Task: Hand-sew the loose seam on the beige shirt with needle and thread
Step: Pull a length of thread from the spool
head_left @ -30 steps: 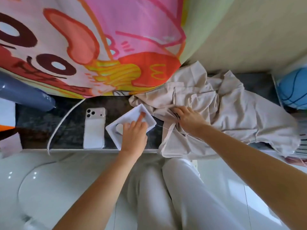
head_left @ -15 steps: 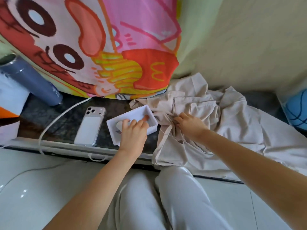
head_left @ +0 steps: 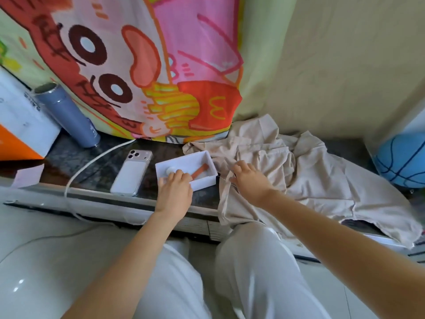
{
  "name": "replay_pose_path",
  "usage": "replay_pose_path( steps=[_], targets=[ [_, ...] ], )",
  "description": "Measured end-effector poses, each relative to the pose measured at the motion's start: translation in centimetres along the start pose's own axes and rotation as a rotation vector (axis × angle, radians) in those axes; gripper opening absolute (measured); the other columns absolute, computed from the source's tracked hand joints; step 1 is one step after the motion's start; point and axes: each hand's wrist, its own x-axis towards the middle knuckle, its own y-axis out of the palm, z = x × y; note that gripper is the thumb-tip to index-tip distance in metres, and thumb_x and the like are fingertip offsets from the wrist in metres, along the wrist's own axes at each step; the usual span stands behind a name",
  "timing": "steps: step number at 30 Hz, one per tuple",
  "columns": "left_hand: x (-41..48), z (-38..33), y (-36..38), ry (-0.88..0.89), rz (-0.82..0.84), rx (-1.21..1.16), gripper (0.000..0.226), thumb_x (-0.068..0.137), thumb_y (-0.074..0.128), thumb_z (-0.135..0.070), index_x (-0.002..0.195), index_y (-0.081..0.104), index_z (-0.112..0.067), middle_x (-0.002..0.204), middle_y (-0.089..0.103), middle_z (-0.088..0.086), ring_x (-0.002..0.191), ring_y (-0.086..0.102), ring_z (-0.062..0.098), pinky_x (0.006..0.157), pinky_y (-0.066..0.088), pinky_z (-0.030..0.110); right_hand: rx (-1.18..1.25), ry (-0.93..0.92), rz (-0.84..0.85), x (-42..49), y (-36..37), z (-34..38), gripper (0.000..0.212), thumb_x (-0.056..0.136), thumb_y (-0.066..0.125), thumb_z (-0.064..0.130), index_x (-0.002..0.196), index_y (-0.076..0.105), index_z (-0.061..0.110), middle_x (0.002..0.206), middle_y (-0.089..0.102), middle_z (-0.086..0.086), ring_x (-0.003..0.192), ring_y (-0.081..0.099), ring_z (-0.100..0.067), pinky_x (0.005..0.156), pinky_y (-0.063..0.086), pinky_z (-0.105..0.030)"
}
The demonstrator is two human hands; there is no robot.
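- Reaching into the white box [head_left: 208, 161], the left hand [head_left: 174, 187] bends its fingers over the near wall, beside a round white item [head_left: 171, 169]; whether it grips anything cannot be told.
- The right hand [head_left: 249, 180] rests on the beige shirt [head_left: 322, 176], fingers curled onto a fold; whether it grips anything is unclear.
- A thin thread [head_left: 222, 180] runs from under that hand toward the box.
- The shirt lies crumpled on the dark ledge [head_left: 69, 157], just right of the box, with one edge hanging over the front.
- A phone [head_left: 133, 173] lies left of the box.
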Motion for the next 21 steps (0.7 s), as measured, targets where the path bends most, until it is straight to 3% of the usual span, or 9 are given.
replay_pose_path(
  steps=[4,7,10,13,16,18,21],
  targets=[
    [1.2,2.7,0.1,-0.156,0.028,-0.048,0.028,0.098,0.041,-0.017,0.124,0.051,-0.019,0.124,0.051,0.002,0.117,0.043,0.022,0.095,0.032,0.036,-0.036,-0.269,-0.052,2.3,0.1,2.5,0.042,0.101,0.04,0.021,0.142,0.038,0.014,0.144,0.038,-0.005,0.131,0.034,-0.026,0.107,0.025,-0.034],
    [2.4,4.1,0.1,-0.148,0.096,-0.034,0.043,0.093,0.045,-0.003,0.132,0.045,-0.022,0.134,0.047,0.0,0.122,0.037,0.024,0.097,0.029,0.035,-0.03,-0.32,-0.067,3.2,0.7,3.9,0.041,0.098,0.046,0.017,0.14,0.043,0.016,0.142,0.043,-0.004,0.129,0.038,-0.027,0.104,0.028,-0.035],
    [3.7,5.1,0.0,-0.068,0.168,0.012,0.056,0.087,0.045,0.005,0.135,0.044,-0.025,0.138,0.046,-0.002,0.122,0.034,0.025,0.096,0.028,0.034,-0.02,-0.347,-0.162,3.6,2.0,4.2,0.035,0.089,0.058,0.006,0.124,0.06,0.01,0.12,0.061,-0.012,0.113,0.054,-0.035,0.096,0.04,-0.041],
    [4.8,5.4,0.0,0.001,0.219,0.06,0.057,0.088,0.043,0.005,0.135,0.046,-0.028,0.137,0.047,-0.002,0.12,0.034,0.026,0.097,0.028,0.035,-0.031,-0.319,-0.145,3.7,2.7,4.2,0.033,0.092,0.055,0.006,0.123,0.061,0.014,0.114,0.064,-0.008,0.111,0.054,-0.031,0.097,0.037,-0.038],
    [5.5,5.4,0.4,0.048,0.235,0.127,0.044,0.092,0.051,-0.008,0.129,0.051,-0.032,0.127,0.047,0.001,0.114,0.034,0.026,0.101,0.026,0.036,0.012,-0.343,-0.259,4.0,3.0,4.2,0.037,0.066,0.075,-0.007,0.097,0.073,0.014,0.082,0.069,-0.005,0.08,0.066,-0.03,0.075,0.053,-0.037],
    [5.7,5.3,0.6,0.058,0.246,0.15,0.034,0.093,0.055,-0.017,0.124,0.054,-0.032,0.121,0.044,0.003,0.113,0.033,0.026,0.104,0.024,0.037,0.027,-0.341,-0.238,4.1,2.8,4.4,0.034,0.075,0.067,-0.007,0.102,0.072,0.013,0.089,0.07,-0.007,0.088,0.064,-0.03,0.083,0.049,-0.037],
    [5.5,5.3,0.8,0.047,0.237,0.157,0.032,0.093,0.057,-0.023,0.124,0.051,-0.029,0.122,0.043,0.004,0.113,0.033,0.026,0.102,0.025,0.038,0.013,-0.307,-0.172,4.2,2.9,4.2,0.036,0.095,0.046,0.004,0.125,0.06,0.018,0.116,0.064,-0.005,0.115,0.05,-0.027,0.101,0.03,-0.03]
  ],
)
